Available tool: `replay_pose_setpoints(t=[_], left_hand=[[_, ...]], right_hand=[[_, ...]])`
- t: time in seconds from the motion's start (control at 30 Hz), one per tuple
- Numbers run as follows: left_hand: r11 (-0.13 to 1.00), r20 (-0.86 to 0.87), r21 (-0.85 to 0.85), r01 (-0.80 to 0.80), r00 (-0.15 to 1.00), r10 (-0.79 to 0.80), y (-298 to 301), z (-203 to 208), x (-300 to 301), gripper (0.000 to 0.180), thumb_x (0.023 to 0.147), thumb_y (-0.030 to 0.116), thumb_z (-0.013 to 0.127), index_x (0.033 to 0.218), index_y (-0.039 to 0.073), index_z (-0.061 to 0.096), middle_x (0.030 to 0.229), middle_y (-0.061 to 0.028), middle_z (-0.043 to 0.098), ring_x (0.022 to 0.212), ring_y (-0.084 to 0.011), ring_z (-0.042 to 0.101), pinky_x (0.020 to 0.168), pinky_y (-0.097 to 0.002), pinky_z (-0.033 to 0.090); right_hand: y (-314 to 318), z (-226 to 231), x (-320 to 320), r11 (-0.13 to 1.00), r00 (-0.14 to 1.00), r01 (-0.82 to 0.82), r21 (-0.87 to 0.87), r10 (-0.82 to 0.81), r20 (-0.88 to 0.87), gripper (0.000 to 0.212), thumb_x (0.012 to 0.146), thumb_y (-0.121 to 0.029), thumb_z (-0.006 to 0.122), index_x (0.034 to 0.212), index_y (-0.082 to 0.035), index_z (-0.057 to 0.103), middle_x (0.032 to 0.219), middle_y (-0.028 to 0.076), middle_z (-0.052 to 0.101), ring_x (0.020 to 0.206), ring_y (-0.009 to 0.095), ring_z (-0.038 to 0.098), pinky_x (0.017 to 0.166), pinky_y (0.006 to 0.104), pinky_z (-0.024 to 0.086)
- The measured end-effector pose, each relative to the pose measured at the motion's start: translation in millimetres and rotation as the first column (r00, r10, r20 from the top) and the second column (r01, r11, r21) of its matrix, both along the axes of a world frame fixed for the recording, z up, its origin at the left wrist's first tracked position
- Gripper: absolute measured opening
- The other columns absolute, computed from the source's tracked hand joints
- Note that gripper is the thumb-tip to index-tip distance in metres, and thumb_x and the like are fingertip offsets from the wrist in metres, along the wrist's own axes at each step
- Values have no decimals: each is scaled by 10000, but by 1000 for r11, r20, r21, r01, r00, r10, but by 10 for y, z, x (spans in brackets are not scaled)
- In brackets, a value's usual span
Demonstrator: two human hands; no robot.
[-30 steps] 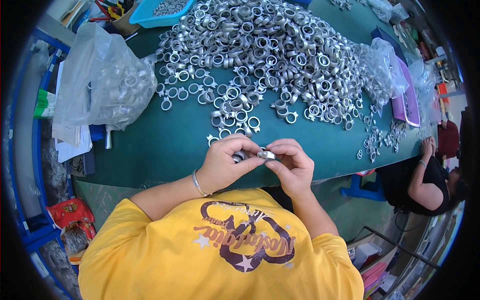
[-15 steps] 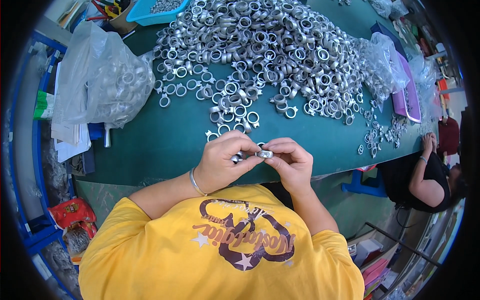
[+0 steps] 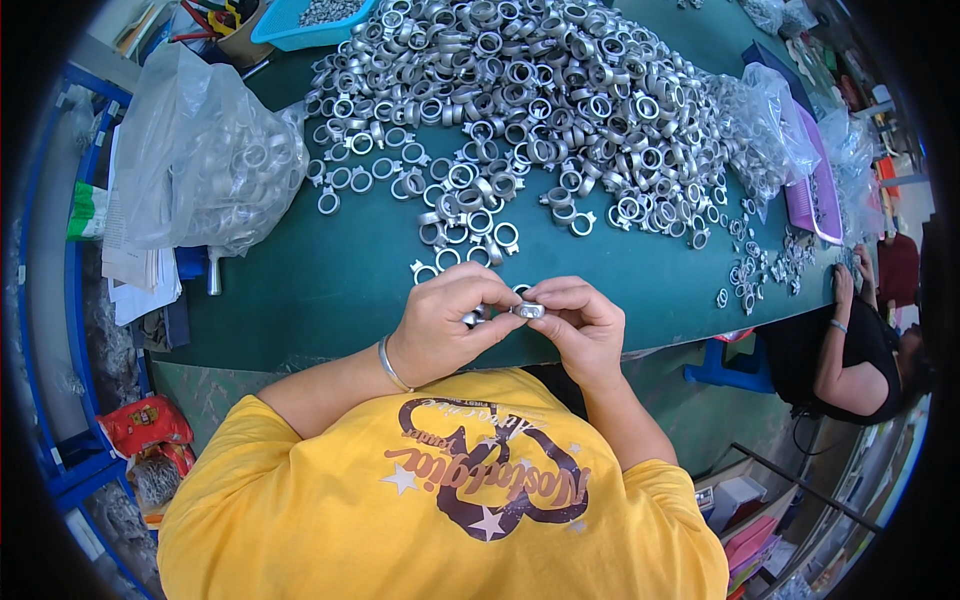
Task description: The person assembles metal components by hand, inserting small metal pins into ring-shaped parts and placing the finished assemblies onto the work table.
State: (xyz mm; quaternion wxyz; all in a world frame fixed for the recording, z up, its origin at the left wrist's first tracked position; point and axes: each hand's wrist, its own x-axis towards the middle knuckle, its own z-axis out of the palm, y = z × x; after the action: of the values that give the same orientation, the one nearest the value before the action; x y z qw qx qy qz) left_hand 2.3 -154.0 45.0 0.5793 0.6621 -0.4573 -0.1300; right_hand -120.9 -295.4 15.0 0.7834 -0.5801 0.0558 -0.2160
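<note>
In front of my chest, a silver metal ring (image 3: 530,311) is pinched edge-on between both hands. My left hand (image 3: 440,322), with a bangle on its wrist, grips it by thumb and forefinger from the left. My right hand (image 3: 583,330) closes on its right side. Below the left fingers shows another shiny metal piece (image 3: 471,318), partly covered by that hand; whether it is held in the palm I cannot tell. Several loose metal rings (image 3: 507,236) lie on the green table just beyond, in front of a large heap of similar rings (image 3: 520,75).
A clear plastic bag of rings (image 3: 240,170) stands at the left, beside papers (image 3: 135,265). A blue basket (image 3: 300,38) is at the back left. On the right are small rings (image 3: 750,275), another filled bag (image 3: 765,130), a purple basket (image 3: 828,225) and a seated co-worker (image 3: 850,360).
My hands and the ring stay almost in place, with only a very slight shift. At the right, the co-worker's hands and forearms have moved a little.
</note>
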Motion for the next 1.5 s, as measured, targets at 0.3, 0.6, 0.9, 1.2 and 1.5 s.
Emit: replay_pose_setpoints(t=[0.3, 0.6, 0.9, 1.2, 1.5], left_hand=[[999, -39, 2, -36, 999, 36, 28, -64, 64, 145, 726, -22, 721, 854, 9, 661, 804, -72, 642, 650, -113, 594, 557, -215, 455], [958, -958, -279, -67, 86, -273, 103, 14, 205, 131, 846, 20, 554, 977, 12, 540, 797, -120, 551, 546, -128, 502, 387, -169, 305], [930, -772, 239, 281, 636, 6, 101, -78, 83, 151, 851, 152, 693, 887, 21, 626, 654, -5, 572, 534, -46, 500, 463, -174, 364], [936, -773, 308, 168, 618, 143, 38, 48, 80, 147, 830, 116, 710, 902, 5, 645, 688, -20, 599, 553, -57, 529, 460, -173, 378], [973, -595, 165, 164, 803, -35, 60, -2, 84, 123, 814, 62, 704, 899, -16, 663, 862, -40, 620, 669, -88, 568, 588, -194, 450]], right_hand=[[-36, 129, 8, 998, 994, 23, -55, -29, -106, 169, 811, 119, 611, 957, 40, 642, 987, 145, 637, 921, 177, 632, 773, 261, 540], [-122, 187, 140, 480, 968, -105, -871, -153, -201, 330, 663, -14, 736, 976, -34, 633, 949, 117, 563, 871, 300, 540, 750, 362, 460], [46, 72, 80, 926, 954, 84, -367, -182, -239, 287, 702, 23, 758, 945, -13, 609, 851, 59, 600, 691, 129, 576, 608, 226, 474], [72, 201, 94, 813, 980, 146, -563, -198, -33, 156, 724, 48, 719, 861, 1, 660, 1001, 133, 628, 874, 230, 625, 758, 295, 503], [85, 141, 95, 963, 993, 77, -257, -97, -66, 158, 816, 52, 649, 968, 12, 626, 1050, 129, 627, 914, 169, 618, 786, 271, 508]])
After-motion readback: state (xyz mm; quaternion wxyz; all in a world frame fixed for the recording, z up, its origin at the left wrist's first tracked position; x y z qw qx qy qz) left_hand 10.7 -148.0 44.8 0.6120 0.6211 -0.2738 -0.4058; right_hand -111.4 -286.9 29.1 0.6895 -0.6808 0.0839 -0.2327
